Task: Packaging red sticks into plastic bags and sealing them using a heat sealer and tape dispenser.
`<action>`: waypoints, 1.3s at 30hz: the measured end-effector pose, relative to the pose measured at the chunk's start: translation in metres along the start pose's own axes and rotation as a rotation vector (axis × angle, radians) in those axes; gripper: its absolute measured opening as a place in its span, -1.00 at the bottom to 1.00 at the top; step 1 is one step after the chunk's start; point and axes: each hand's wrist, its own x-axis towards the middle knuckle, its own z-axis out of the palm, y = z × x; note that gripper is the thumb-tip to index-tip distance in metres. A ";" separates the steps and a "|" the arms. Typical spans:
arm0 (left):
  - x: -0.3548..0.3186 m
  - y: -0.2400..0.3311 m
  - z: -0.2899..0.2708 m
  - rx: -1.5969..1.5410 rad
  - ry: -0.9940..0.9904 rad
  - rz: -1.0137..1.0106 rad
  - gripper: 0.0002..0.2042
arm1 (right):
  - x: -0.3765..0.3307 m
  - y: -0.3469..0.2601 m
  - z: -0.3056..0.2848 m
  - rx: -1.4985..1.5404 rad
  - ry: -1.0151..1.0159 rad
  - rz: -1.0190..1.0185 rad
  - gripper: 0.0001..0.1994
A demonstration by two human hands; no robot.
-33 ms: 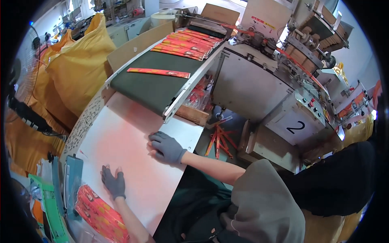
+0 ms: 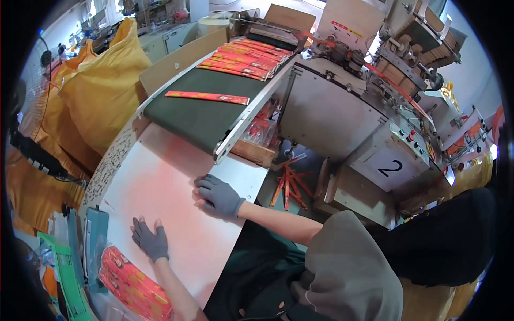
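My left hand (image 2: 150, 238), in a grey glove with bare fingertips, lies on the white board (image 2: 176, 257) with its fingers spread and holds nothing. Beside its wrist, at the lower left, is a bundle of long slim red packets (image 2: 136, 283) with a yellow pattern. In a matching glove, my right hand (image 2: 219, 197) rests near the board's far right part, fingers loosely bent and nothing seen in them. Beyond it, a single red packet (image 2: 208, 98) lies across the dark green conveyor belt (image 2: 187, 120). Several more packets (image 2: 241, 60) overlap in a row farther up the belt.
A metal rail (image 2: 251, 117) edges the belt on the right. Below it, loose red strips (image 2: 289, 184) lie in a heap. A grey machine cabinet (image 2: 332, 115) and a control box (image 2: 399, 152) stand right. Large yellow sacks (image 2: 101, 91) and a black fan arm (image 2: 37, 155) are left.
The packets on the belt sit very slightly farther left and nearer to me. My left hand's fingers have shifted a little; my right hand stays almost in place.
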 end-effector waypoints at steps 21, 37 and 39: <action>0.056 0.005 0.023 0.397 0.177 -0.063 -0.47 | 0.011 0.006 0.028 -0.130 -0.105 -0.101 -0.60; 0.071 -0.039 0.029 0.484 0.144 0.130 -0.41 | -0.147 -0.018 -0.106 -0.198 0.364 0.336 -0.84; 0.067 -0.026 0.022 0.485 0.144 0.159 -0.40 | -0.242 -0.002 -0.180 -0.735 0.140 0.642 -0.79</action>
